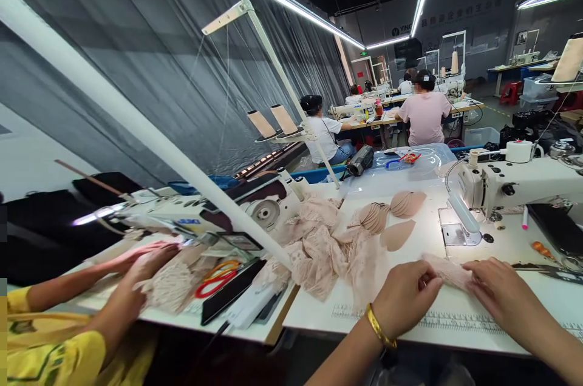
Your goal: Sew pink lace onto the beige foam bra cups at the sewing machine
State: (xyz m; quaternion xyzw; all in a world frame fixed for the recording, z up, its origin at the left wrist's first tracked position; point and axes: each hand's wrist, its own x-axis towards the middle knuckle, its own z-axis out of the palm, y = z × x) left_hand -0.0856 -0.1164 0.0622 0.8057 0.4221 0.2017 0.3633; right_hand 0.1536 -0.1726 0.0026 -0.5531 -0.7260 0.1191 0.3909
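Note:
My left hand [403,296], with a gold bangle on the wrist, pinches one end of a small pink lace piece [449,272] on the white table [410,319]. The other end is gripped by my right hand [503,295]. Both hands rest near the table's front edge, in front of the white sewing machine [510,182]. A heap of pink lace fabric [319,246] lies just left of my left hand. Stacks of beige bra cups [392,213] sit behind it.
A co-worker in a yellow sleeve [54,355] handles lace at the neighbouring machine [191,216] on the left. Thread cones [273,122] stand on a rack. A clear plastic box [410,164] sits at the back. Scissors [546,269] lie right. Other people sew farther back.

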